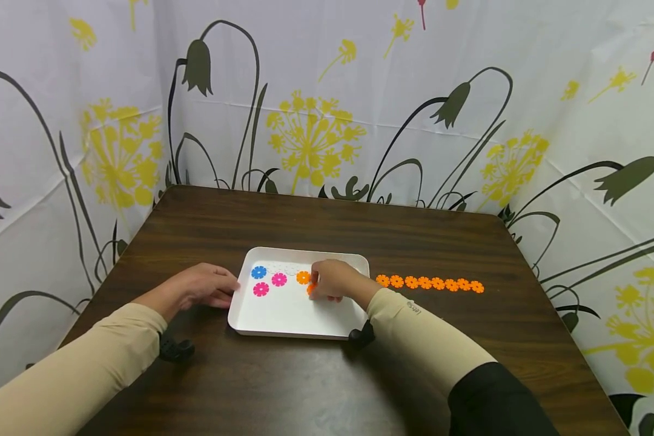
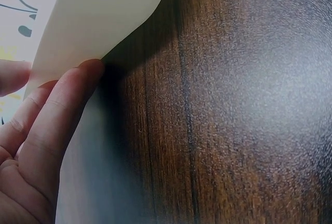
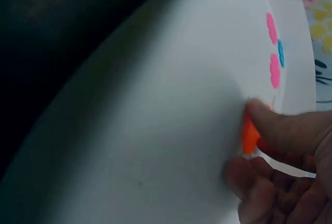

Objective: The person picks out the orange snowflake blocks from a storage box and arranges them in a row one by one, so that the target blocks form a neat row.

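My left hand is at the left side of a shallow white tray, its fingers on both sides of the rim and one fingertip against the outer wall. Over the right half of the tray, my right hand pinches an orange flower-shaped disc between thumb and fingers, close to the tray floor. Another orange disc lies just left of those fingers. Further left in the tray are a blue disc and two pink discs. White discs lie along the back wall.
To the right of the tray, several orange discs form a row on the dark wooden table. A white curtain with printed flowers hangs behind and beside the table. Dark wrist-worn devices sit under both wrists.
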